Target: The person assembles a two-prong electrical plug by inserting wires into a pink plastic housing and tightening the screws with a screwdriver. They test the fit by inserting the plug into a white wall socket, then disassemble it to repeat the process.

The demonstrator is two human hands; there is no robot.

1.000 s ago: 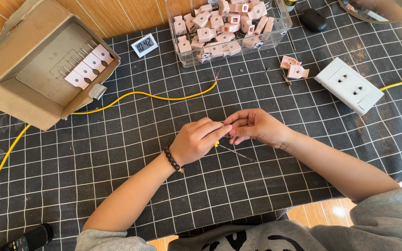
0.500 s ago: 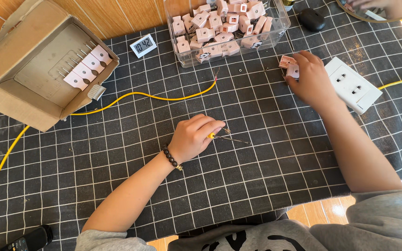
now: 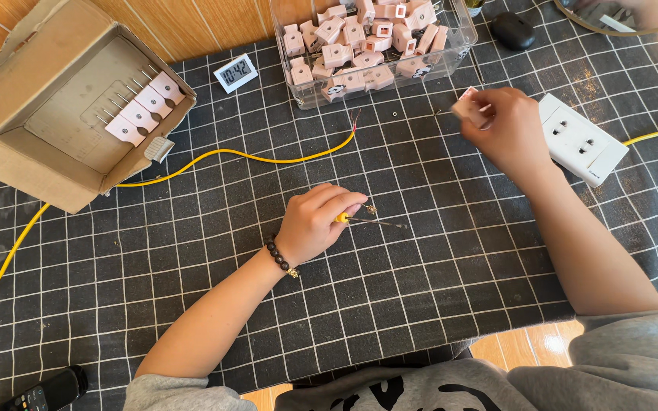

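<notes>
The left hand point(image 3: 315, 222) rests on the table point(image 3: 420, 304) mat, clenched around a small yellow-handled screwdriver point(image 3: 367, 221) with its tip toward 3 o'clock — kept ready — while the right hand point(image 3: 506, 129), at 1 o'clock, pinches a pink plug piece point(image 3: 464, 106) beside the white socket point(image 3: 582, 141).
</notes>
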